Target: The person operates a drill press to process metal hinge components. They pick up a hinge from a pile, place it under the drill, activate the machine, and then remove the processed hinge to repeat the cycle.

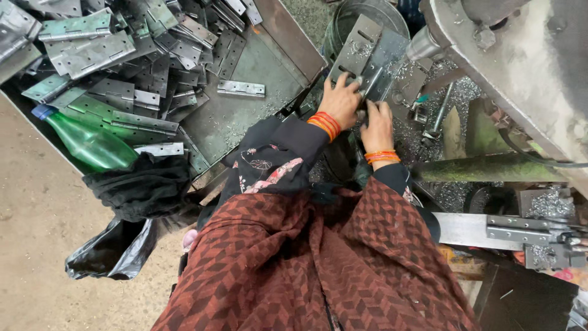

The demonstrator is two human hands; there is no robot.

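A large grey metal hinge (367, 52) lies spread open under the machine's spindle (422, 44), among metal shavings. My left hand (340, 101) grips the hinge's left leaf near its lower edge. My right hand (377, 125) presses on the hinge's knuckle and right leaf just beside it. Both wrists wear orange bangles. My dark sleeves and a red patterned shawl (318, 263) fill the lower middle of the view.
A metal tray (269, 73) at the upper left holds several grey hinges (92, 49). A green plastic bottle (89, 141) and black bags (141, 184) lie at its near edge. The grey machine body (527, 67) stands at the right, with more hinges (520, 230) and shavings below.
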